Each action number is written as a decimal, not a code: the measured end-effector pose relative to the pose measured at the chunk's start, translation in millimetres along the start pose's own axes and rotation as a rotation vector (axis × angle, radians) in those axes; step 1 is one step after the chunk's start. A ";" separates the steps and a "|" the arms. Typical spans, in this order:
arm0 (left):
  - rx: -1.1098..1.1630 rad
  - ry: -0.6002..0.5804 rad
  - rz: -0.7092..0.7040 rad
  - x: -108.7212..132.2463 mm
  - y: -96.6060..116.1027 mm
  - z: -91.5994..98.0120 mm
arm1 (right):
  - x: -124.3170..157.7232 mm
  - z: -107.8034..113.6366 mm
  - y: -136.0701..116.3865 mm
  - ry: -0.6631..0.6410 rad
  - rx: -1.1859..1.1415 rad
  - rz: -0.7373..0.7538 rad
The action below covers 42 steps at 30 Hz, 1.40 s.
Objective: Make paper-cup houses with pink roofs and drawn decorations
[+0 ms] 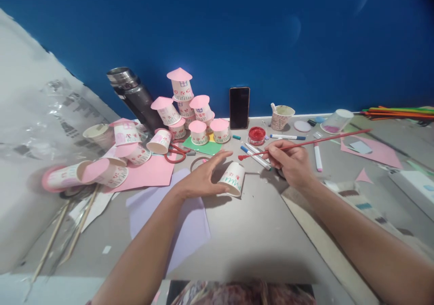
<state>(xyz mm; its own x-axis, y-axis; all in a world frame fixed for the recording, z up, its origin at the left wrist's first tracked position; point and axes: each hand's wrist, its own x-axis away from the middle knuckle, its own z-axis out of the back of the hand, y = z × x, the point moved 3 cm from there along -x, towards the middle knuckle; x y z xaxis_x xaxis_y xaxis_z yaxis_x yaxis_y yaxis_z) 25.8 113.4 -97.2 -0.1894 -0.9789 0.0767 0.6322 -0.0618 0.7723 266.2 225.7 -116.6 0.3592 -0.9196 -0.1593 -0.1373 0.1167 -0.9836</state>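
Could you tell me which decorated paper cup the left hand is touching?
The tilted cup against the left hand, just below the paintbrush tip; the others sit farther back.

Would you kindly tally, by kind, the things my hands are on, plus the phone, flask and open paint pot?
Paper cup: 1, under left hand
Paintbrush: 1, in right hand
Phone: 1
Flask: 1
Red paint pot: 1
Total: 5

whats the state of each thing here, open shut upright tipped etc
paper cup, on its side, left hand resting open on it
paintbrush, held in right hand, tip red
paint pot, open, red paint showing
phone, standing upright, screen dark
cup houses, stacked upright
flask, leaning, lid on
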 end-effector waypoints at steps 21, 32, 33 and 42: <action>0.179 -0.078 0.021 -7.5 2.0 -22.2 | -12.3 8.6 -3.7 0.089 -0.196 0.001; -0.030 -0.068 0.062 -0.4 9.3 -15.5 | -13.1 11.1 -2.6 0.075 -0.150 0.027; -0.041 -0.076 0.084 0.8 8.1 -12.9 | -12.7 11.5 -2.8 0.078 -0.149 0.021; 0.220 0.139 -0.025 1.3 2.5 -5.2 | -5.8 3.4 -17.6 0.022 -0.246 -0.001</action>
<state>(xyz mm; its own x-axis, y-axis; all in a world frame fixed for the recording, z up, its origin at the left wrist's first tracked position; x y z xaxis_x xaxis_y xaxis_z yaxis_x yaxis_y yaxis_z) 31.1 110.9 -98.6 -0.0885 -0.9959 -0.0197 0.4473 -0.0574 0.8925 269.7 230.2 -98.6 0.3397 -0.9279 -0.1539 -0.3587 0.0234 -0.9332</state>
